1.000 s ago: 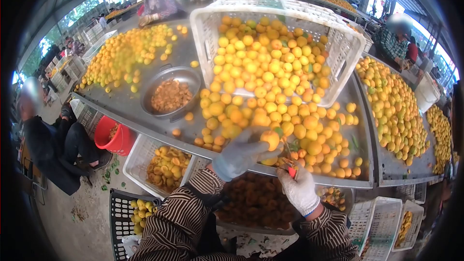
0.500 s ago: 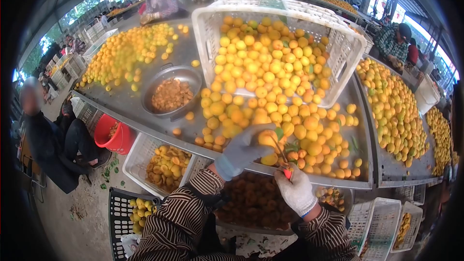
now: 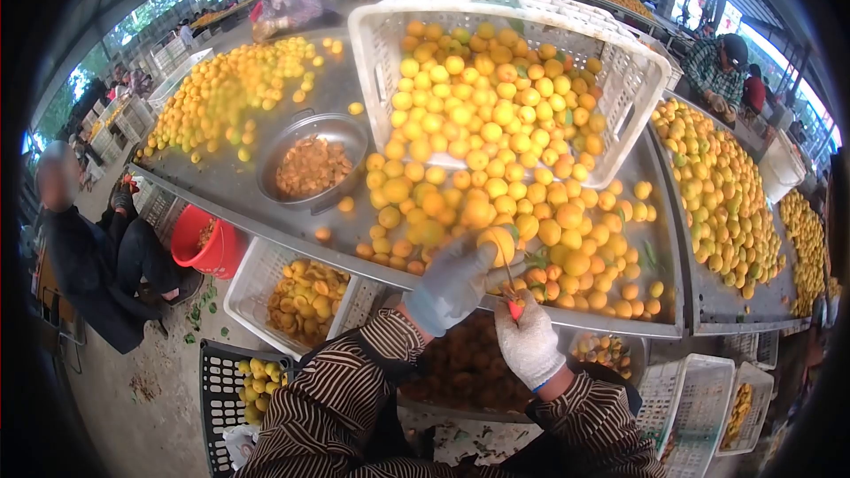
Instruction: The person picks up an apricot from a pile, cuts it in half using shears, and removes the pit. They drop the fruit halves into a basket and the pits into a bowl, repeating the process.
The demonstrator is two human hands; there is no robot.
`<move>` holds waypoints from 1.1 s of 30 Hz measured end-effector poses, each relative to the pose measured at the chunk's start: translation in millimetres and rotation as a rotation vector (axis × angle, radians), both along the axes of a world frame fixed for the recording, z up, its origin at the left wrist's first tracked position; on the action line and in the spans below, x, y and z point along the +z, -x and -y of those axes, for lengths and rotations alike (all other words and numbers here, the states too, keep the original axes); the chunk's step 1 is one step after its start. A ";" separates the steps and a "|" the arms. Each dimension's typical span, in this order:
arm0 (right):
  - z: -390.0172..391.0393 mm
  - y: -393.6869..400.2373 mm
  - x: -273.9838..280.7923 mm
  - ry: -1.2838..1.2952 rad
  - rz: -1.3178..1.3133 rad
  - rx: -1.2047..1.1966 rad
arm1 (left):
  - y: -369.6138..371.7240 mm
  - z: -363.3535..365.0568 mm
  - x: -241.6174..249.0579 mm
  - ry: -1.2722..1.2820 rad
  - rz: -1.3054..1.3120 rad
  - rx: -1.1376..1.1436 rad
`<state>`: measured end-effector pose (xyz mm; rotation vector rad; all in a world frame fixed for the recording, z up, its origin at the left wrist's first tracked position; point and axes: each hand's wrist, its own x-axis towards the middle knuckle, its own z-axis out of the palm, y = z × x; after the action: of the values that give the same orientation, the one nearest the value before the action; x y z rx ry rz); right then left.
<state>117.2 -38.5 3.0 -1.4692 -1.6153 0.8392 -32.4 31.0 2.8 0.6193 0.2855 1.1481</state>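
An apricot (image 3: pixel 497 245) is pinched in my left hand (image 3: pixel 450 285), which wears a grey glove, above the front edge of the metal table (image 3: pixel 226 186). My right hand (image 3: pixel 529 343), in a white glove, grips a small knife (image 3: pixel 514 307) by its red handle. The knife's thin metal blade points up and meets the apricot's near side. Just beyond both hands, loose apricots (image 3: pixel 567 235) spread over the tabletop. They spill from a white plastic crate (image 3: pixel 630 124) tipped on its side towards me.
A metal bowl (image 3: pixel 361 162) holds brown pieces. Below the table edge stand a white crate of cut fruit (image 3: pixel 305 301), a red bucket (image 3: pixel 221 252) and a black crate (image 3: pixel 212 398). One person (image 3: pixel 106 257) sits at the left; another (image 3: pixel 715 75) works at the right.
The apricot has turned in my left hand and moved slightly up and right. My right hand and the knife have shifted a little left and up.
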 end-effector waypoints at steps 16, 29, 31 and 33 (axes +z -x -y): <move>-3.0 -0.9 -6.9 0.142 -0.017 0.002 | -6.0 -4.2 0.2 -0.008 -0.079 -0.072; -16.8 -28.3 -20.4 0.184 0.058 0.090 | 19.3 -17.0 9.6 -0.498 -0.862 0.071; -17.1 -25.6 -29.8 0.184 0.047 0.077 | 17.7 -20.2 5.0 -0.564 -0.943 0.136; -17.4 -18.2 -31.2 0.195 -0.045 0.096 | 14.7 -16.5 1.7 -0.567 -1.095 0.258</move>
<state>135.5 -21.1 -28.2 -1.5030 -1.6174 1.1026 -47.1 47.5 4.6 1.7408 1.0059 1.0317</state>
